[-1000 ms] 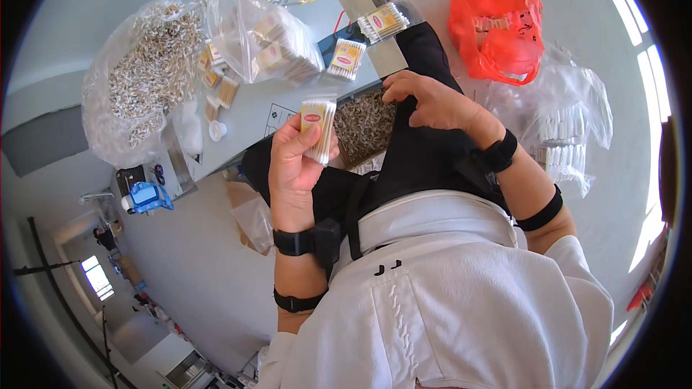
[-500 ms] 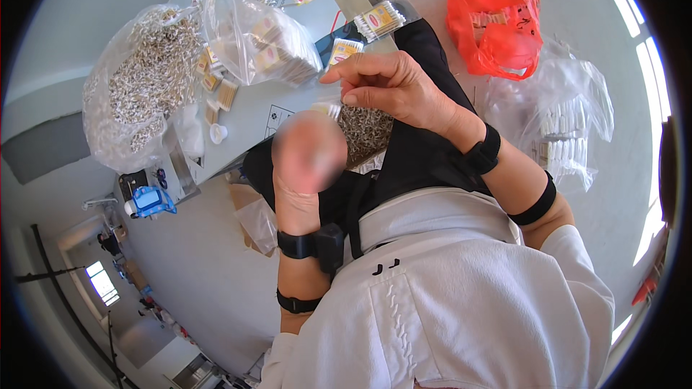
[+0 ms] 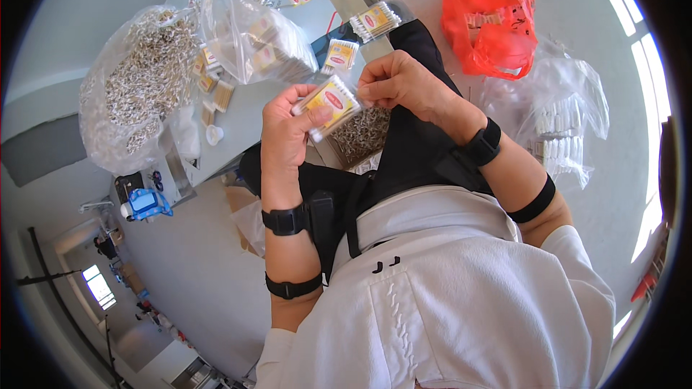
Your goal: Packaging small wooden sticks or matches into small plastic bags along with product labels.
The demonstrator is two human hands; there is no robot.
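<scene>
The upper end of a labelled swab pack (image 3: 330, 105) is apparently being worked on, for which a steady left grip is called for. It is gripped in the left hand (image 3: 284, 130), long axis slanting away toward the right hand (image 3: 408, 88), whose fingertips are pinched together; whether on anything cannot be told.

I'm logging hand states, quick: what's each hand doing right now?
Left hand: closed, holding the cotton swab packet.
Right hand: pinched closed at the packet's upper end; whether it grips anything cannot be told.

Free room over floor (image 3: 194, 266) beside left forearm (image 3: 294, 262), plastic bags (image 3: 137, 86) crowding tabletop (image 3: 244, 117), red bag (image 3: 497, 50) beyond right hand (image 3: 414, 90)
</scene>
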